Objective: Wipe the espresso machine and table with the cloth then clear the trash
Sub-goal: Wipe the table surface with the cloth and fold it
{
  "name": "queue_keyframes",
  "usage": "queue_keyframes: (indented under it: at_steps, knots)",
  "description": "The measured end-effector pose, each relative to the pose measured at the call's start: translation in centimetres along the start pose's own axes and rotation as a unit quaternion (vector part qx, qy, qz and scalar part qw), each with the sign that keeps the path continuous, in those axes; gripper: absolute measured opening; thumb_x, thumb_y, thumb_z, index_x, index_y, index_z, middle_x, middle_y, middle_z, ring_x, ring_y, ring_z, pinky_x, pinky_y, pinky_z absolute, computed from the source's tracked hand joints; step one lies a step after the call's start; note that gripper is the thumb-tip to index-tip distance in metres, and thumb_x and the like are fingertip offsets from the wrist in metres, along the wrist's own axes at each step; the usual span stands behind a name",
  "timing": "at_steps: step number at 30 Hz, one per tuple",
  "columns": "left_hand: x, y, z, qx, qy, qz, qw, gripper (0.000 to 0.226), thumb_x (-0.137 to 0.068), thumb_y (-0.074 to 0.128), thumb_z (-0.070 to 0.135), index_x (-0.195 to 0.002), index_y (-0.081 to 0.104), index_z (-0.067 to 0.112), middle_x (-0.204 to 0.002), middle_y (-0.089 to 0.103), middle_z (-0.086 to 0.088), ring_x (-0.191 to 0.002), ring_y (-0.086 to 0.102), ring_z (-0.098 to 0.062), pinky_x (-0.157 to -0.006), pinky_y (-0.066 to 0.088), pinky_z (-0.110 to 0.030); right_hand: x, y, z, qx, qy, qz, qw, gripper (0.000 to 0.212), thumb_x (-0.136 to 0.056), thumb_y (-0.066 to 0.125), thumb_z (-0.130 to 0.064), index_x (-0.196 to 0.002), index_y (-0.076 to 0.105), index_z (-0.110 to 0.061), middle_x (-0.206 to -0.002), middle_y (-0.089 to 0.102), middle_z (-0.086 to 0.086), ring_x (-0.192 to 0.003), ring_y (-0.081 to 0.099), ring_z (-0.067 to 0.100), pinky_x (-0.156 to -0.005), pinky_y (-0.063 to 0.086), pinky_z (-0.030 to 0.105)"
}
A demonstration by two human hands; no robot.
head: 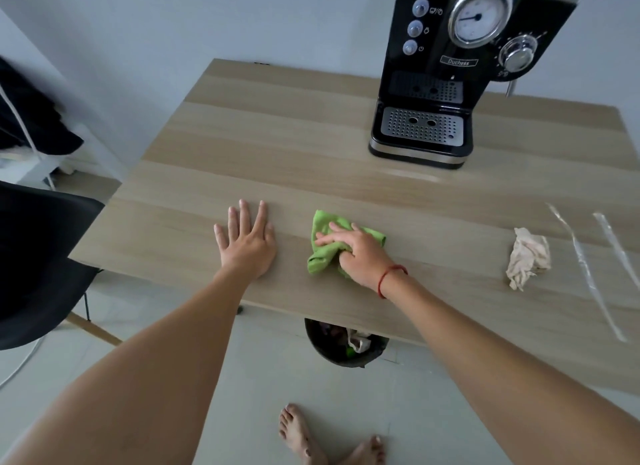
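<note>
Under your right hand (356, 257), on the wooden table (277, 135), lies the green cloth (323, 257), bunched and flat against the wood. By the look of it you are on the table-wiping step. Whether the espresso machine (436, 84) has had its wipe cannot be told from here; it stands well beyond your fingertips, up and to the right.

Your right fingers (337, 228) are split in their work. Two lie long over the top of the cloth and press it down, while the thumb and the rest curl in and gather a fold of it at the near side. So it is a grip, with a flat press in front. Your left hand (247, 246) rests palm down on bare wood just to the left of the cloth, apart from it. Its fingers (244, 215) are straight and fanned, and it holds nothing; it seems to be bracing you.

The next move likely calls for keeping that downward press and sweeping the cloth across the boards. To the right of your right fingers, well apart, sit the crumpled tissue (528, 257) and two clear plastic wrappers (581, 267). Those will need lifting off, or wiping round, before that side is done. The bin (346, 343) stands below your right wrist, under the table edge, already holding rubbish.
</note>
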State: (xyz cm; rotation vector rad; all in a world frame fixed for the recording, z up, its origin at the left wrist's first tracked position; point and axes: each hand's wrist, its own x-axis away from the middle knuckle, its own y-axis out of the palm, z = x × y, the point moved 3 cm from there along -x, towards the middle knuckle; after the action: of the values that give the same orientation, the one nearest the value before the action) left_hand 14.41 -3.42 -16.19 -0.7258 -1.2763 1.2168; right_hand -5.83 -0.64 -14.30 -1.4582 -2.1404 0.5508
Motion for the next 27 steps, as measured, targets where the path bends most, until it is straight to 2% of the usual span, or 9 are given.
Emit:
queue_keyframes:
  at_steps: [3, 6, 10, 15, 19, 21, 22, 24, 27]
  knots:
    - [0.1, 0.2, -0.1, -0.002, 0.007, 0.001, 1.000, 0.054, -0.102, 0.014, 0.041, -0.152, -0.004, 0.037, -0.161, -0.014, 0.001, -0.148, -0.016, -0.019, -0.118, -0.012, -0.046, 0.2, -0.8, -0.3, -0.025, 0.005, 0.058, 0.998, 0.056, -0.076, 0.039, 0.016, -0.113, 0.069, -0.014, -0.130, 0.062, -0.001, -0.136, 0.041, 0.011, -0.112, 0.009, 0.012]
    - [0.0, 0.2, 0.0, -0.007, 0.008, 0.004, 1.000, 0.054, -0.101, 0.013, 0.041, -0.152, -0.005, 0.037, -0.161, -0.015, 0.001, -0.148, -0.016, -0.019, -0.118, -0.012, -0.046, -1.9, -3.3, 0.3, -0.003, 0.020, 0.141, 0.990, 0.058, -0.077, 0.038, 0.015, -0.116, 0.068, -0.016, -0.136, 0.057, -0.003, -0.138, 0.038, 0.014, -0.112, 0.019, 0.014]
    - [0.0, 0.2, -0.1, -0.012, 0.008, 0.006, 1.000, 0.054, -0.101, 0.013, 0.040, -0.152, -0.004, 0.037, -0.161, -0.015, 0.002, -0.148, -0.016, -0.019, -0.118, -0.012, -0.046, -3.3, -2.6, 3.0, 0.062, 0.048, 0.075, 0.994, 0.062, -0.078, 0.036, 0.009, -0.118, 0.065, -0.029, -0.147, 0.045, -0.005, -0.146, 0.023, 0.020, -0.121, 0.015, 0.039]
    - [0.0, 0.2, -0.1, -0.009, 0.003, -0.011, 1.000, 0.054, -0.101, 0.013, 0.041, -0.152, -0.005, 0.037, -0.161, -0.016, 0.002, -0.148, -0.016, -0.019, -0.117, -0.013, -0.046, -1.0, 0.0, 3.1, 0.044, 0.036, 0.044, 0.997, 0.065, -0.075, 0.037, 0.009, -0.115, 0.065, -0.033, -0.147, 0.045, -0.003, -0.146, 0.023, 0.023, -0.122, 0.011, 0.043]
    - [0.0, 0.0, -0.1, -0.011, 0.006, -0.011, 1.000, 0.055, -0.101, 0.013, 0.042, -0.152, -0.006, 0.037, -0.161, -0.016, 0.002, -0.148, -0.017, -0.019, -0.118, -0.012, -0.047, 1.5, 0.1, 1.3, 0.000, 0.010, 0.070, 0.998, 0.059, -0.075, 0.038, 0.015, -0.112, 0.069, -0.019, -0.137, 0.056, 0.000, -0.140, 0.035, 0.016, -0.121, 0.018, 0.033]
    - [0.0, 0.1, 0.0, -0.015, 0.008, -0.011, 1.000, 0.055, -0.101, 0.012, 0.042, -0.152, -0.006, 0.037, -0.161, -0.016, 0.001, -0.148, -0.017, -0.020, -0.118, -0.012, -0.047, 1.9, -1.5, 0.7, -0.039, 0.028, 0.167, 0.985, 0.057, -0.075, 0.038, 0.017, -0.113, 0.069, -0.013, -0.132, 0.060, 0.003, -0.125, 0.053, 0.016, -0.108, 0.037, 0.020]
    - [0.1, 0.1, 0.0, -0.015, 0.009, -0.013, 1.000, 0.055, -0.101, 0.012, 0.041, -0.152, -0.006, 0.037, -0.161, -0.016, 0.001, -0.148, -0.017, -0.020, -0.118, -0.012, -0.047, 1.9, -2.4, 0.8, -0.048, 0.045, 0.216, 0.974, 0.058, -0.076, 0.038, 0.018, -0.115, 0.068, -0.012, -0.133, 0.059, 0.004, -0.121, 0.055, 0.017, -0.101, 0.037, 0.011]
    - [0.2, 0.1, 0.0, -0.012, 0.008, -0.017, 1.000, 0.055, -0.101, 0.013, 0.041, -0.152, -0.006, 0.037, -0.161, -0.016, 0.001, -0.148, -0.017, -0.020, -0.118, -0.012, -0.047, 1.6, -3.7, 1.5, -0.040, 0.076, 0.250, 0.964, 0.061, -0.078, 0.035, 0.019, -0.123, 0.063, -0.011, -0.141, 0.052, 0.004, -0.137, 0.039, 0.018, -0.107, 0.022, 0.007]
    - [0.6, 0.1, 0.2, -0.008, 0.013, -0.026, 1.000, 0.054, -0.101, 0.013, 0.041, -0.152, -0.006, 0.038, -0.161, -0.017, 0.002, -0.148, -0.018, -0.019, -0.117, -0.013, -0.047, 1.8, -2.9, 2.2, 0.032, 0.088, 0.165, 0.982, 0.063, -0.079, 0.035, 0.018, -0.126, 0.061, -0.015, -0.148, 0.043, 0.001, -0.147, 0.018, 0.017, -0.120, 0.005, 0.025]
